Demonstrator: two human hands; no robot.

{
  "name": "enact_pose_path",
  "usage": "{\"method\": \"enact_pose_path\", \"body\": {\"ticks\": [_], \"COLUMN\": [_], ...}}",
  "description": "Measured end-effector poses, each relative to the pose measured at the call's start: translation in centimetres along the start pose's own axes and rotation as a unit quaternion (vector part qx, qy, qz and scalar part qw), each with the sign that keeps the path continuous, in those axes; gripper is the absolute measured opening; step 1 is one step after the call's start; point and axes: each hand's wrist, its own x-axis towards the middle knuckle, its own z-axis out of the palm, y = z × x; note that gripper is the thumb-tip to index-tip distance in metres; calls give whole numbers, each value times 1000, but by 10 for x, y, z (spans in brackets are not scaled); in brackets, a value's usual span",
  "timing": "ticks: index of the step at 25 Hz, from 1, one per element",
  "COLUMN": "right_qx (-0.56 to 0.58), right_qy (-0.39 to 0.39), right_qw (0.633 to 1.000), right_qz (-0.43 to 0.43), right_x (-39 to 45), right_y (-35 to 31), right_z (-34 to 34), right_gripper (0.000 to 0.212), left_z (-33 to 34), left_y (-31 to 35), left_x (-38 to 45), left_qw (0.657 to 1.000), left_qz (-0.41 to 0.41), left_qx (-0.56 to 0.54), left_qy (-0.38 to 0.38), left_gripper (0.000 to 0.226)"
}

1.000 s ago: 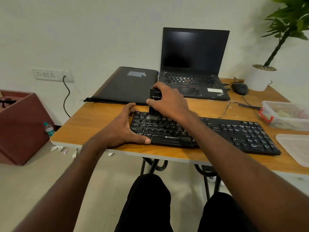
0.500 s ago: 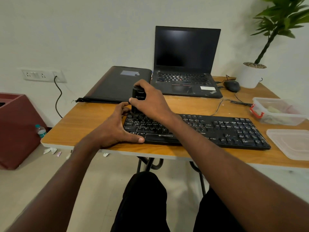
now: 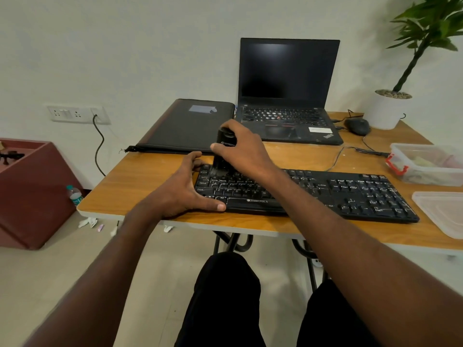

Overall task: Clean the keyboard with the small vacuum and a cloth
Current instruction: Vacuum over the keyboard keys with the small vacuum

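your right hand [image 3: 246,152] has its fingers [image 3: 231,126] curled round the small vacuum [image 3: 223,154], standing upright on the keyboard's [image 3: 325,191] far-left keys. your left hand [image 3: 183,186] braces the keyboard's left end on the desk [image 3: 140,181], fingers and thumb spread apart.

We see a room lit evenly and rather softly, with no hard beam from any side. The white wall [image 3: 150,46] grades to a dull grey toward the upper left corner. Shadows are faint and diffuse; the darkest lies under the table [image 3: 140,179]. A mild sheen shows on its wooden top. The wide lens bends straight lines near the edges. The forearms at the bottom are slightly soft, and the black keyboard [image 3: 325,191] shows smeared key legends.
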Motion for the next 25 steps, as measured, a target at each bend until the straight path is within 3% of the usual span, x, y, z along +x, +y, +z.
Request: {"method": "enact_pose_path", "body": {"ticks": [4, 10, 13, 16, 21, 25], "right_qx": [-12, 116, 134, 108, 83, -58], "right_qy": [45, 14, 63, 76, 16, -14], "right_qw": [999, 993, 989, 991, 995, 994], "right_qz": [18, 29, 28, -1, -54, -88], "right_x": [2, 0, -3, -6, -8, -9], "right_y": [6, 7, 12, 11, 5, 9], "right_z": [-6, 7, 7, 6, 13, -5], "right_gripper": [34, 30, 30, 34, 38, 37], "left_z": [-1, 0, 0, 0, 1, 0], "left_y": [1, -1, -2, -1, -1, -1], "left_x": [0, 1, 2, 1, 1, 1], "left_qw": [1000, 1000, 1000, 1000, 1000, 1000], "left_qz": [1, 6, 5, 7, 11, 3], "left_qx": [-4, -10, -9, -15, -1, -9], "left_qy": [-1, -2, -3, -2, -4, -4], "left_gripper": [163, 158, 158, 160, 154, 160]}}
